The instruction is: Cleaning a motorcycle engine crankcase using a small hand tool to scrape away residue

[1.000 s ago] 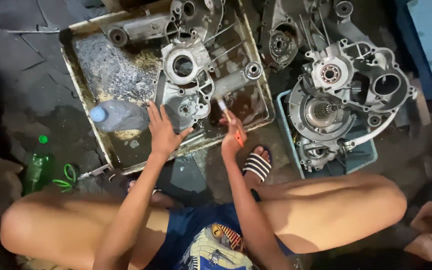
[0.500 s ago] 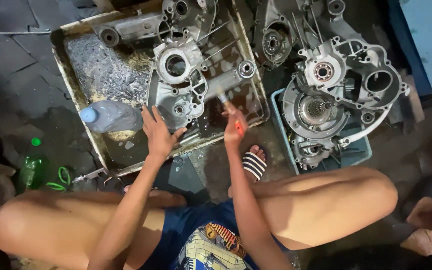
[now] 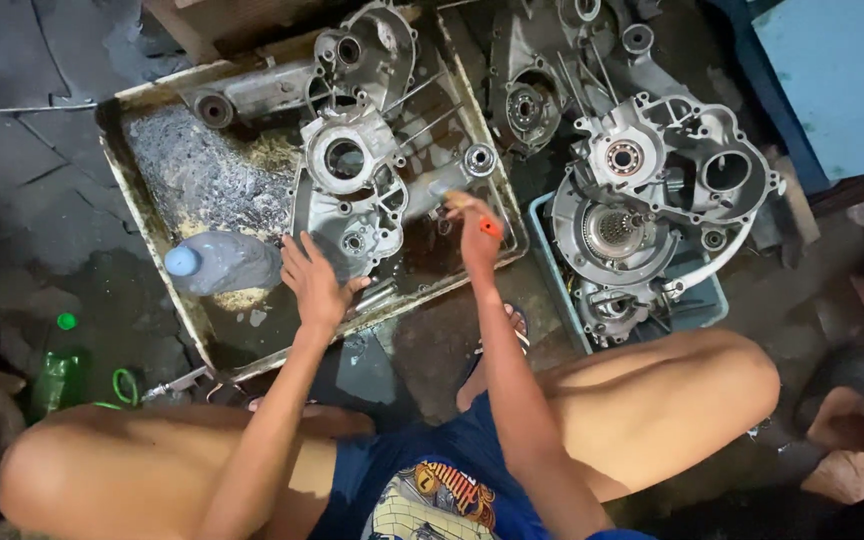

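A grey engine crankcase half (image 3: 347, 190) lies in a dirty metal wash tray (image 3: 147, 235) on the floor in front of me. My left hand (image 3: 314, 283) rests with spread fingers on the casing's near edge. My right hand (image 3: 474, 235) grips a brush with an orange handle (image 3: 489, 227); its bristle end touches the casing's right arm near a round bearing seat (image 3: 479, 159). A longer casing piece (image 3: 252, 92) lies at the tray's far side.
A clear plastic bottle with a blue cap (image 3: 217, 262) lies in the tray's left corner. Another crankcase half (image 3: 667, 180) sits on a blue-grey tub (image 3: 697, 310) to the right. A green bottle (image 3: 57, 375) stands at the left. My bare knees flank the tray.
My right hand with the brush has moved up and right along the casing. My left hand stays on the casing's near edge. The view has shifted slightly.
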